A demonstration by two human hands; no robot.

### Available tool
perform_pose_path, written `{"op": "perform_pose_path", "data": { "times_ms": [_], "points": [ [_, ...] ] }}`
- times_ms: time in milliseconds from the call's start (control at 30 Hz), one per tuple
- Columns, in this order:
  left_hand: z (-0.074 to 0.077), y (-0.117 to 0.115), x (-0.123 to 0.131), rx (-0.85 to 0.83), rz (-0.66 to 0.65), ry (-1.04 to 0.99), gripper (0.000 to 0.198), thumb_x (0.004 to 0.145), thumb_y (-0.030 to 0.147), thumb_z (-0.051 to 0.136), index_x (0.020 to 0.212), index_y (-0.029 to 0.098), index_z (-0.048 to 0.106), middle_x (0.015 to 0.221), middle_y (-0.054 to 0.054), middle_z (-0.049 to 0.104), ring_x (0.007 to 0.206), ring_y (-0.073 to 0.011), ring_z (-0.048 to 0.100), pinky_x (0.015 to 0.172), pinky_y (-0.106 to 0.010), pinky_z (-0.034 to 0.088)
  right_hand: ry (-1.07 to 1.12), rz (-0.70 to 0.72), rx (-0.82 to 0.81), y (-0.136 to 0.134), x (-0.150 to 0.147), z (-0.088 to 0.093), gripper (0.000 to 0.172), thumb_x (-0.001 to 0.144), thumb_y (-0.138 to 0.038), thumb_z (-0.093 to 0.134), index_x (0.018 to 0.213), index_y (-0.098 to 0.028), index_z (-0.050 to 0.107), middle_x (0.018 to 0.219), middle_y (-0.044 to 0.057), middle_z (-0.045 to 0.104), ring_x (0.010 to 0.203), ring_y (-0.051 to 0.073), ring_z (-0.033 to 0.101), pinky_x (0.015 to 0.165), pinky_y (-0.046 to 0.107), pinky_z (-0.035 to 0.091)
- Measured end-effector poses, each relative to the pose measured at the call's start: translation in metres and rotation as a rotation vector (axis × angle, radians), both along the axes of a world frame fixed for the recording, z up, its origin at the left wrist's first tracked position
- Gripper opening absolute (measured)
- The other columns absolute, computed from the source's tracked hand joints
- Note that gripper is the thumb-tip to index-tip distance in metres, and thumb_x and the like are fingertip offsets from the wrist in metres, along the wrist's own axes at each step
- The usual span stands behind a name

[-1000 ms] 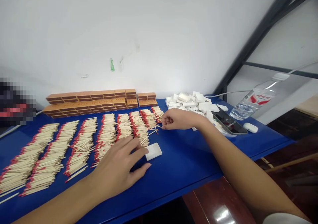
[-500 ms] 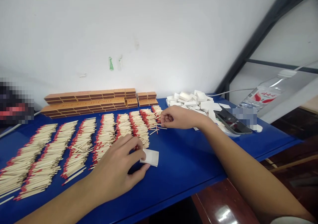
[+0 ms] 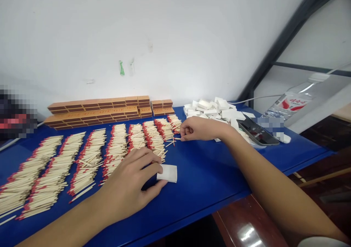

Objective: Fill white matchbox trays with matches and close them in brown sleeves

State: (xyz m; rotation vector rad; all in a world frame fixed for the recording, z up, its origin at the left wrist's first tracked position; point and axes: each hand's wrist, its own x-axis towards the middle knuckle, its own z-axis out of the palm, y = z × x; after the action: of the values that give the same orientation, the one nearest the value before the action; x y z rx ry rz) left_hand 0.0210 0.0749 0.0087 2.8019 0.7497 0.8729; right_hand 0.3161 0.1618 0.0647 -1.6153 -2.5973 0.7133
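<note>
My left hand [image 3: 135,179] pinches a small white matchbox tray [image 3: 169,174] between thumb and fingers, low over the blue table. The tray's open side faces up, and its left end is hidden by my fingertips. My right hand [image 3: 196,127] is closed at the end of the rightmost rows of matches, its fingertips pinched on a match [image 3: 177,139] whose pale stick pokes out to the left. Beside it a few loose matches [image 3: 170,141] lie crossed. Red-tipped matches [image 3: 118,141] are spread in several slanted rows left of my hands.
Stacked orange-and-brown matchboxes [image 3: 95,111] line the wall. Behind my right hand lies a heap of white trays [image 3: 211,109]. A phone [image 3: 256,130] and a tilted water bottle [image 3: 293,102] are at the right. The blue table's [image 3: 203,199] front edge runs below my hands.
My right hand has shifted slightly right, and fewer match sticks show at its fingertips. My left hand and the tray have moved a little right in the view.
</note>
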Motion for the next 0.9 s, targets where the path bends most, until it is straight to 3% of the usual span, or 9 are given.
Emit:
{"op": "perform_pose_path", "data": {
  "times_ms": [267, 433, 567, 667, 900],
  "points": [
    [0.004, 0.000, 0.001, -0.030, 0.025, 0.041, 0.033, 0.096, 0.034, 0.078, 0.125, 0.022, 0.066, 0.110, -0.006, 0.075, 0.105, -0.0265, 0.065, 0.095, -0.043, 0.054, 0.012, 0.003, 0.036, 0.001, 0.007, -0.003, 0.018, 0.094, -0.035, 0.068, 0.089, -0.018, 0.073, 0.078, 0.003, 0.070, 0.066, 0.016, 0.055, 0.063, 0.030, 0.037],
    [0.004, -0.003, 0.001, -0.040, 0.057, 0.030, 0.034, 0.096, 0.028, 0.075, 0.128, 0.023, 0.064, 0.107, -0.005, 0.075, 0.103, -0.0253, 0.065, 0.094, -0.043, 0.053, 0.173, 0.028, 0.116, -0.005, 0.006, 0.006, 0.027, 0.097, -0.044, 0.068, 0.094, -0.018, 0.074, 0.081, 0.003, 0.070, 0.068, 0.016, 0.054, 0.064, 0.030, 0.035],
    [0.005, -0.001, 0.000, -0.017, 0.166, -0.054, 0.045, 0.094, 0.029, 0.076, 0.136, 0.024, 0.061, 0.106, -0.004, 0.074, 0.102, -0.0252, 0.065, 0.093, -0.042, 0.055, 0.366, 0.103, 0.087, -0.021, -0.009, 0.015, 0.029, 0.097, -0.048, 0.070, 0.097, -0.019, 0.073, 0.078, 0.001, 0.067, 0.068, 0.015, 0.053, 0.064, 0.028, 0.037],
    [0.007, 0.002, 0.000, 0.014, 0.256, -0.101, 0.056, 0.092, 0.029, 0.078, 0.144, 0.028, 0.056, 0.113, -0.003, 0.076, 0.110, -0.0266, 0.066, 0.103, -0.045, 0.052, 0.440, 0.166, 0.074, -0.033, -0.021, 0.018, 0.026, 0.098, -0.045, 0.070, 0.096, -0.020, 0.073, 0.079, 0.001, 0.067, 0.069, 0.014, 0.053, 0.064, 0.028, 0.038],
    [0.010, 0.002, -0.001, 0.067, 0.331, -0.114, 0.052, 0.093, 0.030, 0.075, 0.142, 0.029, 0.055, 0.113, -0.002, 0.079, 0.115, -0.0277, 0.068, 0.106, -0.047, 0.051, 0.401, 0.291, 0.050, -0.041, -0.036, 0.006, 0.015, 0.099, -0.034, 0.069, 0.094, -0.020, 0.074, 0.078, 0.000, 0.067, 0.067, 0.014, 0.055, 0.063, 0.027, 0.040]
  ]
}}
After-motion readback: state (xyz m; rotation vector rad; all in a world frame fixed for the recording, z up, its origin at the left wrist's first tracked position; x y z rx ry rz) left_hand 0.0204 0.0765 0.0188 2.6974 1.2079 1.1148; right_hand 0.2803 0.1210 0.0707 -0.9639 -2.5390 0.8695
